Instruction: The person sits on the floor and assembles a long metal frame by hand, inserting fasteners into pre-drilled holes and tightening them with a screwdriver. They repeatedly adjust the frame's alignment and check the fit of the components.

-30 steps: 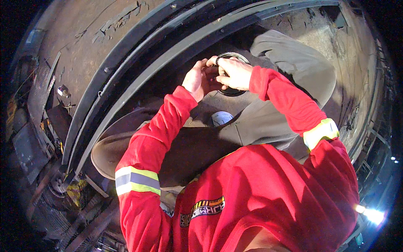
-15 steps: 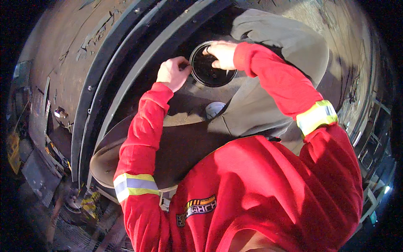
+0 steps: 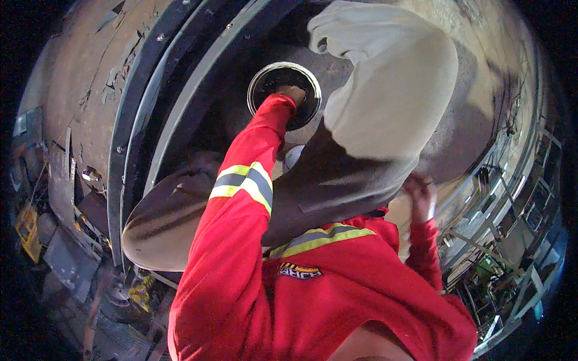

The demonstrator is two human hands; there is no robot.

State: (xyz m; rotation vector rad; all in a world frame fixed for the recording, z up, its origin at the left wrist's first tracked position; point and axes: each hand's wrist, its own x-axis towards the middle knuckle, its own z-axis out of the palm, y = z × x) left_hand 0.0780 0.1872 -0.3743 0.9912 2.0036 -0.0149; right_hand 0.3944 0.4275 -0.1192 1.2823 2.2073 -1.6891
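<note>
My left hand (image 3: 293, 93) is down inside a round, dark-walled opening with a pale ringed rim (image 3: 253, 90). Its fingers are hidden in there, so I cannot see what they touch or hold. The red sleeve runs up over the near side of the rim. My right hand (image 3: 421, 194) is low on the right, in shadow beside my thigh. Its fingers look loosely apart, with nothing visible in them. Just this side of the ring, a small white round thing (image 3: 293, 156) is partly covered by my trouser leg.
My bent legs in grey-brown trousers (image 3: 391, 90) surround the opening. Curved metal flanges with bolts (image 3: 198, 90) arch past on the left. Behind them rises a brown, flaking metal wall (image 3: 78, 78). Metal frames and scrap (image 3: 512, 240) lie at right, with a yellow object (image 3: 27, 225) far left.
My left hand has gone from the outer rim into the opening. My right hand has left the opening and dropped back beside my right thigh. My view and body have shifted.
</note>
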